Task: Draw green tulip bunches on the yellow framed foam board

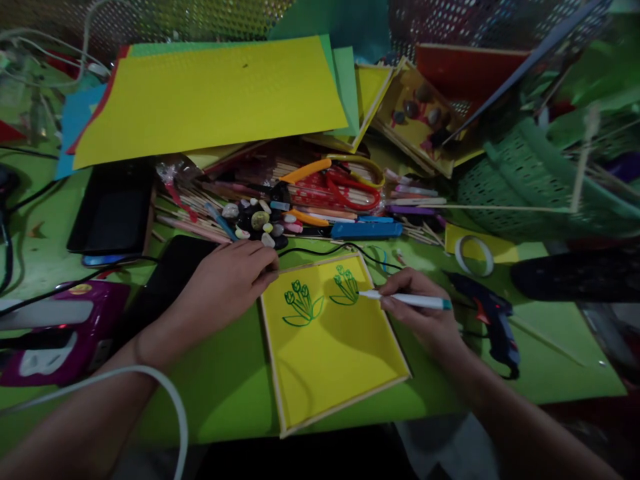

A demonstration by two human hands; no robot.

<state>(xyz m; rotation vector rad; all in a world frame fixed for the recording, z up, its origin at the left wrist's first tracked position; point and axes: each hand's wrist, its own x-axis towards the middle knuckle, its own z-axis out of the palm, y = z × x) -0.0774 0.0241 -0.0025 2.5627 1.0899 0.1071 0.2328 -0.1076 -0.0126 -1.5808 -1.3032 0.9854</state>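
Steadying the yellow framed board (335,360), probably light, stiff and slippery, flat on the worktop (225,387) between both hands, with the left hand (227,277) loosely open on its nearest corner, and pinching a slim marker (410,300) near its tip in the right hand (423,317).

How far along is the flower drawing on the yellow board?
Done: one green flower cluster at the upper left of the board. In hand: the right hand holds the pen on a second cluster at the upper right, while the left hand steadies the top-left corner. Left: the board's lower half is bare.
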